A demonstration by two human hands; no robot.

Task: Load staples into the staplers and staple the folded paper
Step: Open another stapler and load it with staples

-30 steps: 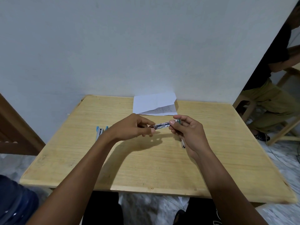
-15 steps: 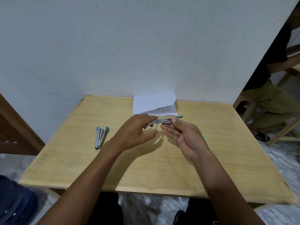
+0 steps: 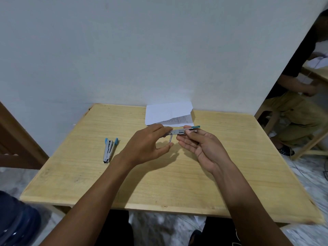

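A small metal stapler with a green tip (image 3: 182, 131) is held above the wooden table (image 3: 159, 183), just in front of the folded white paper (image 3: 168, 113). My left hand (image 3: 147, 146) pinches its left end with the fingertips. My right hand (image 3: 204, 148), palm up, pinches its right part between thumb and fingers. A thin metal rod (image 3: 170, 139) hangs down from the stapler's middle. A second stapler with blue tips (image 3: 109, 150) lies on the table to the left, apart from both hands.
The table stands against a pale wall (image 3: 142, 50). A wooden frame (image 3: 16, 139) is at the left. At the right a seated person (image 3: 300, 103) is beside another wooden table. A dark blue object (image 3: 16, 221) sits at the lower left.
Both hands moved the green-tipped stapler a little farther from me, towards the paper. My right hand turned palm up and the metal rod came to hang down. The blue stapler came into full view.
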